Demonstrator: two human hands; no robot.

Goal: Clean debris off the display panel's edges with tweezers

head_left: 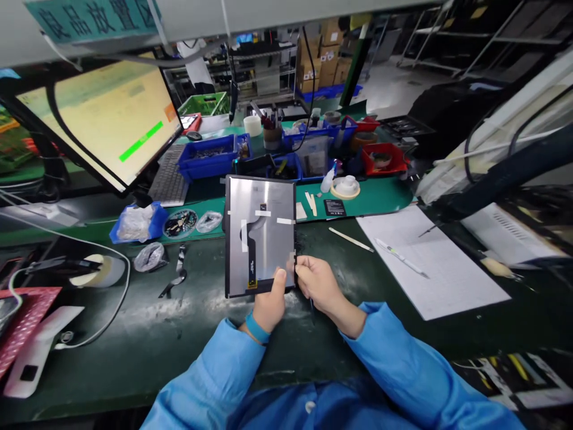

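Note:
A tablet screen panel (277, 239) is held up, tilted, with its silvery back facing me. Strips of white tape and a black flex cable (252, 260) lie on that back. My left hand (270, 304) grips the panel's lower edge, thumb on the silvery side and the other fingers hidden behind. A blue band circles the left wrist. At the panel's lower right edge, my right hand (317, 283) is closed in a pinch beside a small pale tab. A thin dark tip shows below that hand, but what its fingers hold is too small to tell.
Blue bins (208, 156) and a red bin (384, 159) line the back of the bench. A monitor (102, 119) stands left. To the right lie a paper sheet (430, 263) with a pen (401, 258) and a pale stick (351, 239). A loose flex cable (179, 275) lies left.

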